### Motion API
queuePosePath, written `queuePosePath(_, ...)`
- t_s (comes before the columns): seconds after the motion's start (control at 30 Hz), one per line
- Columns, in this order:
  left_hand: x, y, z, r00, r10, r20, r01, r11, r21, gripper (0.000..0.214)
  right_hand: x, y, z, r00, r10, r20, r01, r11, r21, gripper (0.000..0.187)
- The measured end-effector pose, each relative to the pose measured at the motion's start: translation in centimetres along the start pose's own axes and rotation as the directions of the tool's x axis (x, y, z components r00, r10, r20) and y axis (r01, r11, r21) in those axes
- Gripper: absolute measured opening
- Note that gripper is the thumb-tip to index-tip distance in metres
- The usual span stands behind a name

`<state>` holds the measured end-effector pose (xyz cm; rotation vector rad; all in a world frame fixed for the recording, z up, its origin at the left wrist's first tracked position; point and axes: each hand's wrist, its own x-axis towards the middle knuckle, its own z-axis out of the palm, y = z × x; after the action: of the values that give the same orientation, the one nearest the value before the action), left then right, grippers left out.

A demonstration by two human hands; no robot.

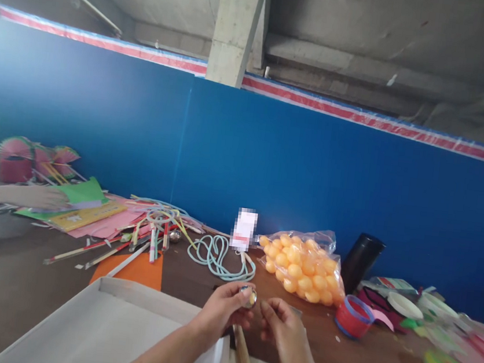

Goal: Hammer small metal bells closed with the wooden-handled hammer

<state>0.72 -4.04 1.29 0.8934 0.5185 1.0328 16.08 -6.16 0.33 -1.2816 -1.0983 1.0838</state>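
My left hand [224, 306] is closed, its thumb and fingers gripping a small shiny silver round piece [251, 298], perhaps a bell. Just to the right, apart from it, my right hand [285, 327] has thumb and forefinger pinched together with the other fingers curled. Whatever may be in that pinch is too small to tell. Below and between my hands lies a bundle of thin wooden sticks [243, 359]. A shallow white box [146, 294] lies under my left forearm.
Behind my hands are a coiled pale-blue rope [215, 266] and a clear bag of orange balls [302, 267]. A black bottle [361, 262] and a red tape roll [354, 318] stand right. Leftward, another person's hand [48, 197] touches coloured paper [86, 190]. A blue partition [313, 166] stands behind.
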Motion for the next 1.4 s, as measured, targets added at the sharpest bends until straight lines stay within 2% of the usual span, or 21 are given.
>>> queuePosePath(0.2,0.0,0.3,-0.3,0.999,-0.037,0.018,0.040,0.989,-0.146,0.036,-0.8,-1.0,0.5,0.998,-0.052,-0.028,0.054,0.997,0.056,0.027)
queuePosePath(0.4,-0.2,0.5,-0.4,0.998,-0.037,0.052,0.043,0.991,-0.131,0.037,-1.8,-2.0,0.9,0.993,-0.119,-0.014,0.120,0.989,0.092,0.025)
queuePosePath(0.53,-0.2,0.6,-0.2,0.998,-0.049,0.032,0.052,0.994,-0.092,0.037,-2.3,-2.4,1.4,0.989,-0.144,0.015,0.143,0.987,0.078,0.027)
queuePosePath(0.67,-0.2,0.6,0.0,0.998,-0.056,0.023,0.058,0.995,-0.084,0.034,-2.2,-2.2,1.6,0.992,-0.123,0.027,0.122,0.991,0.054,0.026)
queuePosePath(0.9,-0.3,0.3,-0.2,0.997,-0.049,0.053,0.051,0.998,-0.031,0.039,-2.0,-2.0,1.5,0.998,0.000,0.057,-0.014,0.973,0.230,0.025)
queuePosePath(1.1,-0.3,0.4,0.0,0.999,-0.005,0.036,0.005,1.000,-0.003,0.038,-2.1,-2.2,1.4,0.995,0.012,0.103,-0.046,0.944,0.327,0.023)
queuePosePath(1.27,-0.3,0.4,0.2,1.000,0.011,0.019,-0.012,0.999,0.053,0.040,-2.4,-2.5,1.4,0.991,0.011,0.136,-0.057,0.940,0.337,0.020)
queuePosePath(1.4,-0.4,0.4,0.3,1.000,0.017,0.000,-0.017,0.997,0.080,0.045,-2.3,-2.5,1.4,0.993,0.033,0.116,-0.067,0.953,0.295,0.024)
